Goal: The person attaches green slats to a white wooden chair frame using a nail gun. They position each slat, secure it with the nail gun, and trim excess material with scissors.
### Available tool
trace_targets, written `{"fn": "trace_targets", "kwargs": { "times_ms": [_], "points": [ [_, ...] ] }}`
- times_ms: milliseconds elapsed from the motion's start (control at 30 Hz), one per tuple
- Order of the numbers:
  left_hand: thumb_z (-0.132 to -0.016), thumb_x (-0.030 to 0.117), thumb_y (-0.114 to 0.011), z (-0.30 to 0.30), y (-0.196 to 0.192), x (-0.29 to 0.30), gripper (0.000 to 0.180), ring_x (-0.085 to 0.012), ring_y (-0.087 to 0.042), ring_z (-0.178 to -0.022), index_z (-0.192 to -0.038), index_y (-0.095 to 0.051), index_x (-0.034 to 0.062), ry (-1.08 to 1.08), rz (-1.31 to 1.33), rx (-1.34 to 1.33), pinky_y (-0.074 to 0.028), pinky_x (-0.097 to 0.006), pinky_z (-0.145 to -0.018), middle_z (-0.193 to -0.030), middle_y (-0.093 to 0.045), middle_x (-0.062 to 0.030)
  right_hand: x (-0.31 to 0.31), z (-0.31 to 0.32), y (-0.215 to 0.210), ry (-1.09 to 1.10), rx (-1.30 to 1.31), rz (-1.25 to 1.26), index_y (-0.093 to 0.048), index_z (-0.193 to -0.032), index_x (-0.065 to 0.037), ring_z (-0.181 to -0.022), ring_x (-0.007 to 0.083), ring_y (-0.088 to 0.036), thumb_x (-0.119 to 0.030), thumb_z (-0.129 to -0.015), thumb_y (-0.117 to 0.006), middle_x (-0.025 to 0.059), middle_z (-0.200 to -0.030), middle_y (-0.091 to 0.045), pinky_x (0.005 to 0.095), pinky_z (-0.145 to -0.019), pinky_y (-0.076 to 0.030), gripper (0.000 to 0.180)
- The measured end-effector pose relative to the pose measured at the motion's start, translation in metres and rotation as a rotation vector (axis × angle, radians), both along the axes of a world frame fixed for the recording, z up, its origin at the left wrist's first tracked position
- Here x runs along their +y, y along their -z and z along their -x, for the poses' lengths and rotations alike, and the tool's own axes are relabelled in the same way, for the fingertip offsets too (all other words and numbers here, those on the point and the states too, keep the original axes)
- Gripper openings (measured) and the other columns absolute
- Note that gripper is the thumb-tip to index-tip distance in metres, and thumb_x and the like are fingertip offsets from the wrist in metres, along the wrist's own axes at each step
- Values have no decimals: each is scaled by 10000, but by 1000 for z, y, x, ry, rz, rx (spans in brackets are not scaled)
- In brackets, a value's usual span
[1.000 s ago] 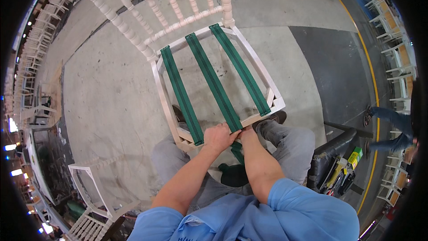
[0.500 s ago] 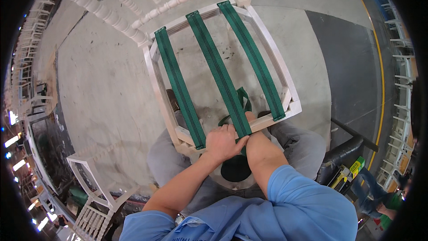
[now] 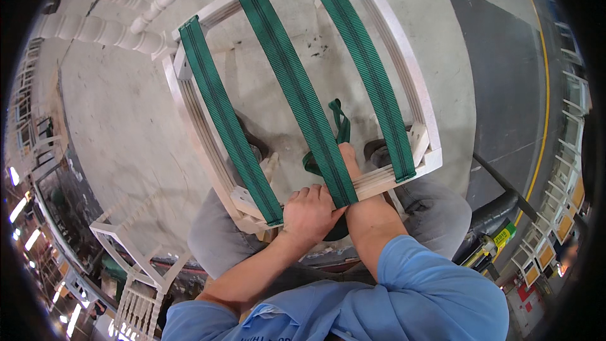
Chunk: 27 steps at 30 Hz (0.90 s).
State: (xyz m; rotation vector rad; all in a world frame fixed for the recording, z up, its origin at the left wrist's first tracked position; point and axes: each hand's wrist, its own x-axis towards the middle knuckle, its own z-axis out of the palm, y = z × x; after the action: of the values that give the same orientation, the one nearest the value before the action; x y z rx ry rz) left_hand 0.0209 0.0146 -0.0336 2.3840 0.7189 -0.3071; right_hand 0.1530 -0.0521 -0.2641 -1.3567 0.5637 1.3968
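A white wooden chair seat frame stands in front of my knees, with three green webbing straps stretched front to back across it. My left hand lies on the front rail, fingers curled over it at the near end of the middle strap. My right hand reaches over that rail and down inside the frame, with only its thumb side showing. It holds a loose loop of green webbing that hangs below the seat. My shoes show under the straps.
The chair's turned spindle back lies to the upper left. Another white chair frame stands at lower left. A yellow-green tool and a black hose lie at my right, with rows of chairs beyond on a concrete floor.
The view has drawn closer to the seat frame. My right hand has gone from the front rail down inside the frame, and a loose webbing loop now hangs under the middle strap.
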Motion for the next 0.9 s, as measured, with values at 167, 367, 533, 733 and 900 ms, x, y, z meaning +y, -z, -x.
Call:
{"fn": "trace_targets", "kwargs": {
  "times_ms": [167,367,533,733,900],
  "points": [
    [-796,428,-839,1,2,-1,500,-340,-720,-856,-992,-681,-5,28,18,26,-564,-454,-754,-994,-700,-153,-18,20,16,-139,-91,53,-766,-1053,3,-1003,392,-746,-325,-1014,-580,229,-1089,-767,499,-899,-588,379],
    [-788,388,-855,-1,-4,-1,451,-338,-727,-845,-973,-671,21,2,-5,31,-575,-457,-749,-944,-697,-129,-32,39,18,-491,-377,229,-765,-1054,17,-1016,401,-744,-318,-1023,-563,246,-1099,-763,502,-910,-585,392],
    [-806,364,-851,2,-1,-4,405,-326,-729,-793,-954,-668,35,-28,-28,-21,-591,-445,-703,-878,-696,-119,-60,64,16,-783,-521,397,-764,-1055,29,-1027,409,-742,-312,-1031,-549,260,-1107,-760,504,-918,-582,404],
    [-816,349,-842,4,-1,-3,386,-332,-728,-792,-952,-667,33,-41,-16,-125,-591,-450,-707,-885,-700,-131,-70,58,30,-964,-580,493,-763,-1056,43,-1040,418,-740,-304,-1041,-532,277,-1117,-756,507,-929,-578,418],
    [-791,335,-859,2,-3,0,396,-342,-729,-854,-961,-672,29,-4,1,-7,-580,-456,-767,-916,-706,-131,-35,23,62,-1067,-655,562,-763,-1057,55,-1051,425,-738,-298,-1048,-518,291,-1125,-752,509,-937,-575,430]
  ]
}}
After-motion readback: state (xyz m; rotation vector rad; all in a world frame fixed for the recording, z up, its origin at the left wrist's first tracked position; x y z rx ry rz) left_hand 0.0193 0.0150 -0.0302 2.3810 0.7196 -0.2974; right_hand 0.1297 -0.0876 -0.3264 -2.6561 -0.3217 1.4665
